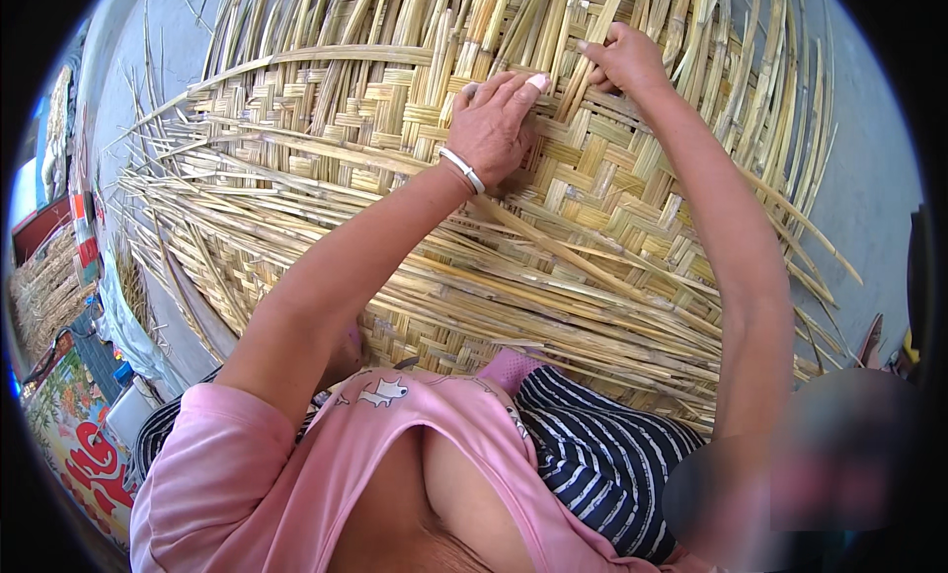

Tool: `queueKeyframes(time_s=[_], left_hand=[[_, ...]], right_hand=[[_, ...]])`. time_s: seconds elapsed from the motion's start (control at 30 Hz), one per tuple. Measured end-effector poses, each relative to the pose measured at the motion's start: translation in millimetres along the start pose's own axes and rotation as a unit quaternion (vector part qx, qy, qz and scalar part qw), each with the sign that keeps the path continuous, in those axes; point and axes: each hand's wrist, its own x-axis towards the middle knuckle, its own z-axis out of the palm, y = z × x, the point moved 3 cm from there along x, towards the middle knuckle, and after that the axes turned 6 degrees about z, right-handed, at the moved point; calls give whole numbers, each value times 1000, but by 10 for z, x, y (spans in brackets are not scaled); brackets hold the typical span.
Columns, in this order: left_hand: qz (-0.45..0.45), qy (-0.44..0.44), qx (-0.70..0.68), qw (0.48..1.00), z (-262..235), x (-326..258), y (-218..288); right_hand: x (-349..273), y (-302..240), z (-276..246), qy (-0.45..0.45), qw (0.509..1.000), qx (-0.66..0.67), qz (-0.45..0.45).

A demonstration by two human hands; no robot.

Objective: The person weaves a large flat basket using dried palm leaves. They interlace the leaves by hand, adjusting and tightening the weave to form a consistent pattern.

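Note:
A large mat (pixel 614 168) of flattened yellow-green reed strips lies spread in front of me, woven over and under in its middle. My left hand (pixel 491 127), with a white band on the wrist, rests on the weave with its fingers stretched out. Farther to the right, my right hand (pixel 629 62) is closed in a pinch at an upright reed strip (pixel 604 22), near the far edge of the woven part. The fingertips partly hide the spot where it grips. Unwoven strip ends fan out beyond both hands.
Loose reed strips (pixel 553 295) lie across the near side of the mat, close to my legs. Grey floor (pixel 859 168) shows around it. At the left are a clear plastic bag (pixel 126 321), a bundle of dry stalks (pixel 54 287) and a colourful printed sheet (pixel 84 445).

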Motion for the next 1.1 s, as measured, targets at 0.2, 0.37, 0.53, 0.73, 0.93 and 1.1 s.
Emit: queueKeyframes(time_s=[0.2, 0.37, 0.53, 0.73, 0.93, 1.1], left_hand=[[-81, -21, -10, 996, 0, 399, -210], [-125, -27, -50, 990, 21, 580, -256], [-140, -49, -4, 989, -38, 647, -120], [-86, -53, 11, 995, 60, 681, -141], [-105, -70, -76, 989, 105, 695, -184], [-86, -45, -16, 995, 32, 670, -194]], right_hand=[[-31, -4, -7, -21, 998, 60, -12], [31, 90, 33, -46, 992, 119, 15], [92, 204, -13, -94, 977, 189, 22], [-37, 87, -1, -72, 978, 194, -15], [-5, 101, 17, -64, 982, 178, -8], [82, 36, 99, -37, 995, 90, -12]])
